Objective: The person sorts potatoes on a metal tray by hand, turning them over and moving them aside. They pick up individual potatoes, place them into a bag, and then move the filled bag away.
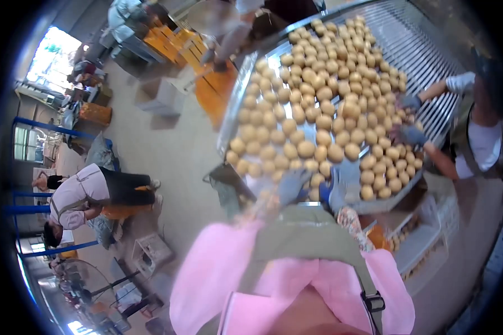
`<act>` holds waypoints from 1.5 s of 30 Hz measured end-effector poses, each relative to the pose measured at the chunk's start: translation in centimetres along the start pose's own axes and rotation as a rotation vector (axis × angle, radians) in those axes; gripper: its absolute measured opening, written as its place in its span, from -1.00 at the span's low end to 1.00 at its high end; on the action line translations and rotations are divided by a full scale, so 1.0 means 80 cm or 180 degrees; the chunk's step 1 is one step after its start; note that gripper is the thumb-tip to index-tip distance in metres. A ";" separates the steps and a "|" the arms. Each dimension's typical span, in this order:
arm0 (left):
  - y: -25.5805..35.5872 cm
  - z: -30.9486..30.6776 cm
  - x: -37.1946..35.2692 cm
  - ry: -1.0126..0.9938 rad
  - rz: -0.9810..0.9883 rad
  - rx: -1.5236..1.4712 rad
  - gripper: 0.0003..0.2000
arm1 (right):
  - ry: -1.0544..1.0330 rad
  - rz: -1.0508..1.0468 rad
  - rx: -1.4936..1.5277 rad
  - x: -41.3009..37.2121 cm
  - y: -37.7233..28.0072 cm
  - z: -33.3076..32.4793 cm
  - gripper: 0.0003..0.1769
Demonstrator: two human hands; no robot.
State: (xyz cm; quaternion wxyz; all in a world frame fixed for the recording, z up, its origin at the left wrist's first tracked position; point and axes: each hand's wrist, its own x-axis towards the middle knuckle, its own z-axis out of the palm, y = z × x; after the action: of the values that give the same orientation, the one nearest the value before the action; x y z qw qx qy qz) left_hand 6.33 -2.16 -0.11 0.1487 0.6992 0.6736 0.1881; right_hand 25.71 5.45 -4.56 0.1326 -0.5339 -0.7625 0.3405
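Observation:
Many round tan potatoes, or produce that looks like them (330, 100), cover a metal sorting table (232, 111). At its near edge my left hand (293, 187), in a grey glove, lies against the closest pieces; its fingers are blurred, and whether it grips one is hidden. My right hand (335, 192), in a grey and blue glove, is just to its right. It is seen edge-on with the fingers stretched forward, beside a flat grey panel (350, 176) at the table's edge. Several pieces lie between my two hands.
A co-worker's gloved hands (412, 134) touch produce at the right side, near metal slats (425, 61). Below stands a clear crate (419, 245) with produce. A dark green bag (223, 192) hangs at the left corner. Another person (89, 190) bends over farther left, near a white crate (152, 254).

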 end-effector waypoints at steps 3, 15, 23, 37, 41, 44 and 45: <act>-0.014 0.011 -0.035 0.0426 -0.0164 -0.0370 -0.39 | 0.0354 -0.0312 -0.0391 -0.003 -0.001 0.002 -0.30; -0.014 -0.009 -0.051 -0.0098 -0.1910 -0.0773 -0.34 | 0.1066 -0.0371 0.1546 -0.052 0.071 -0.006 -0.47; -0.014 -0.073 -0.182 0.0428 -0.2103 -0.0387 -0.51 | 0.0194 -0.0593 0.0314 -0.077 -0.006 -0.151 -0.52; 0.123 -0.052 -0.485 -0.3114 -0.3016 -0.0732 -0.65 | -0.0483 -0.0706 0.0105 0.021 0.013 -0.107 -0.57; 0.140 -0.049 -0.488 -0.3071 -0.2987 -0.0888 -0.65 | -0.0606 -0.0740 0.0013 0.030 0.010 -0.103 -0.58; 0.148 -0.051 -0.490 -0.3036 -0.2952 -0.0954 -0.65 | -0.0708 -0.0762 -0.0043 0.032 0.014 -0.103 -0.59; 0.146 -0.050 -0.490 -0.3039 -0.2915 -0.0936 -0.65 | -0.0722 -0.0777 -0.0042 0.033 0.016 -0.104 -0.60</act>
State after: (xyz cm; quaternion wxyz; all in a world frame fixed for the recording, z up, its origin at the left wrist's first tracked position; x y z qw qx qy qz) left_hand 13.98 -41.98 6.38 0.5882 0.3222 0.7296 -0.1336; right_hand 30.27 11.19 0.26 0.0825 -0.3963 -0.8340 0.3750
